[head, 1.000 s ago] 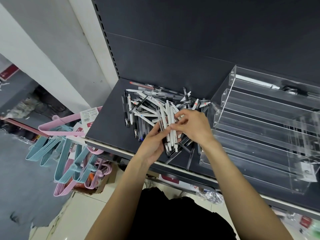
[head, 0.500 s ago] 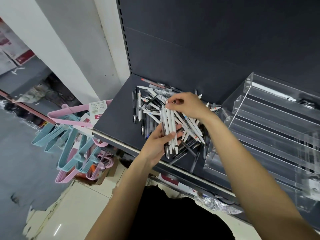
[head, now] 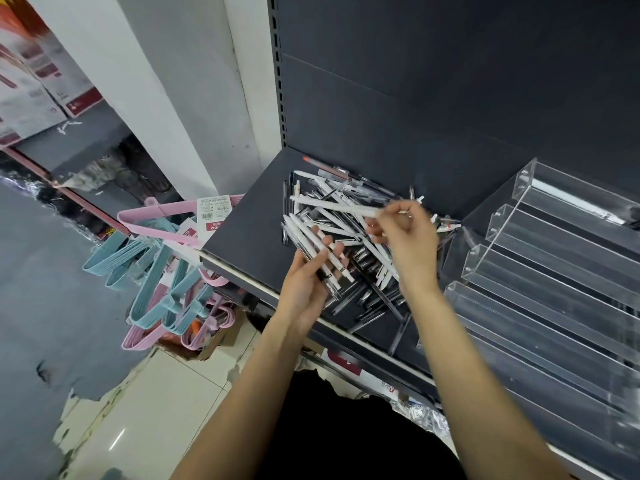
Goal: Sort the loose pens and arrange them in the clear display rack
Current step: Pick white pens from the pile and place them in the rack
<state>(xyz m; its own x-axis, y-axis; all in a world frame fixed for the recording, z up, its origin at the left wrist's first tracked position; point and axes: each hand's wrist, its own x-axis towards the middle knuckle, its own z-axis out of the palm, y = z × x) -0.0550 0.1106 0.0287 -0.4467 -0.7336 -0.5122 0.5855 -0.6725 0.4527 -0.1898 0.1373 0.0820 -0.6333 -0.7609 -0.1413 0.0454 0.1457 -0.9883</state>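
Lower centre, left hand (head: 306, 285) gripping a bundle of white pens (head: 317, 251), now shifted left. Just above, right hand (head: 405, 237) pinching one white pen (head: 341, 206), lifted out of the pile (head: 360, 258) since half a second ago, likely next into the bundle. Pile still large on the dark shelf (head: 249, 230). Far right, clear rack (head: 554, 258) nearly empty; sorting barely begun.

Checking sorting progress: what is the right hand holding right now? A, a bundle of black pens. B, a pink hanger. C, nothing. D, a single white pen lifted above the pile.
D: the right hand pinches one white pen above the pile of loose pens.
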